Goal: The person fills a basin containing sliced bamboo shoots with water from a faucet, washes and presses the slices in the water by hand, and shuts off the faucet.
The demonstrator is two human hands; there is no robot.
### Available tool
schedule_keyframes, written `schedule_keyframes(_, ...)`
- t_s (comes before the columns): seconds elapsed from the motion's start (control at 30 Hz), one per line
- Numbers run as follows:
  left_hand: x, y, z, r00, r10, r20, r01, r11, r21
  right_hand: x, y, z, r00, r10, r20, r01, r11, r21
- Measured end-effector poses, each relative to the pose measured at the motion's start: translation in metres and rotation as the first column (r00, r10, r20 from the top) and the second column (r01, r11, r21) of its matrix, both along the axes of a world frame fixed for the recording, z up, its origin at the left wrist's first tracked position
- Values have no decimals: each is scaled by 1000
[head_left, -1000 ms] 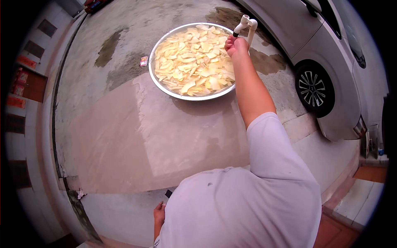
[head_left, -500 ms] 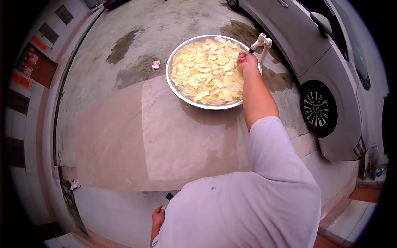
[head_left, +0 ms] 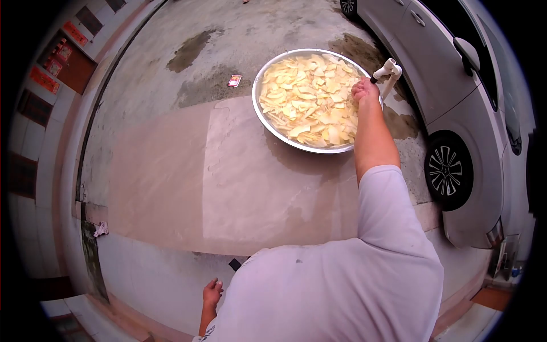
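A large round metal basin point(head_left: 259, 117) holds pale yellow slices point(head_left: 307, 91) lying in water. My right arm stretches out to the basin's right rim. There my right hand point(head_left: 364, 89) is closed, its curled fingers at the short black end of a white pipe tap point(head_left: 387, 68). What exactly the fingers grip is partly hidden by the hand. My left hand point(head_left: 212, 292) hangs low beside my body, holding nothing, with its fingers loosely apart.
Beneath the basin is a wet stone tabletop point(head_left: 159, 176). A silver car point(head_left: 461, 108) is parked close on the right. A small red and white packet point(head_left: 234, 80) lies beyond the table's edge. A pinkish cloth point(head_left: 101, 229) is at the left, near a building wall.
The view has shifted, so the basin, tap and car appear farther right. My right hand stays by the tap's black end. My left hand's fingers look more spread.
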State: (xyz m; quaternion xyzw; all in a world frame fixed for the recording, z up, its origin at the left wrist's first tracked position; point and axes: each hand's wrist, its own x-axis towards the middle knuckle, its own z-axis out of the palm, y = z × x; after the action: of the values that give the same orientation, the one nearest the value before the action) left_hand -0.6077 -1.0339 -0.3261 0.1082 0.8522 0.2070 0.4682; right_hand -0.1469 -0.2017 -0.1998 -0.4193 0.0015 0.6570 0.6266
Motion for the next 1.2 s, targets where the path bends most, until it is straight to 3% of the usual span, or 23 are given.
schedule_keyframes(0.07,-2,-11,-17,998,55,38,-57,998,31,-4,-20,15,997,59,46,-60,998,18)
schedule_keyframes(0.1,-3,-18,-23,995,79,57,-81,996,45,1,-18,9,992,125,12,-126,990,69)
schedule_keyframes(0.17,-5,-16,-28,992,93,86,-99,993,68,12,-1,-7,988,81,-129,-72,995,74)
schedule_keyframes(0.2,-5,-16,-29,990,89,105,-97,993,71,10,-8,1,987,55,-153,-46,997,66)
schedule_keyframes(0.3,-14,-11,-35,988,15,153,-32,994,106,26,13,-32,970,194,-149,-174,975,140)
schedule_keyframes(0.4,-25,-20,-63,967,86,240,-137,969,205,9,-10,-13,998,-17,-56,25,990,136)
schedule_keyframes(0.47,-24,-13,-52,982,-12,186,-19,986,167,1,-22,-6,984,-172,-34,175,979,102)
schedule_keyframes(0.5,-25,-8,-52,985,-61,160,37,988,150,1,-24,-4,985,-169,12,166,977,130)
schedule_keyframes(0.57,-26,-4,-48,984,18,177,-43,990,137,1,-33,-5,981,-165,104,145,974,176)
schedule_keyframes(0.6,-24,-3,-47,980,59,188,-84,988,128,-2,-44,6,982,-163,95,145,974,172)
schedule_keyframes(0.7,-17,4,-27,995,-34,96,26,995,93,8,-49,11,988,-115,105,95,980,175)
schedule_keyframes(0.73,-21,-4,-34,987,9,162,-26,994,103,12,-45,8,990,-100,97,82,982,171)
schedule_keyframes(0.8,-31,-11,-50,953,92,289,-132,984,120,15,-39,6,984,-79,158,55,987,149)
schedule_keyframes(0.87,-35,-21,-65,958,86,272,-132,979,153,10,-48,15,956,-13,295,-20,994,110)
schedule_keyframes(1.0,-34,-21,-68,952,103,287,-164,966,200,9,-64,27,756,159,635,-190,982,-19)
schedule_keyframes(1.1,-29,-14,-57,984,-79,159,56,988,142,12,-63,25,739,136,660,-189,982,10)
schedule_keyframes(1.2,-27,-5,-47,973,59,221,-79,994,81,12,-61,25,720,124,683,-190,982,22)
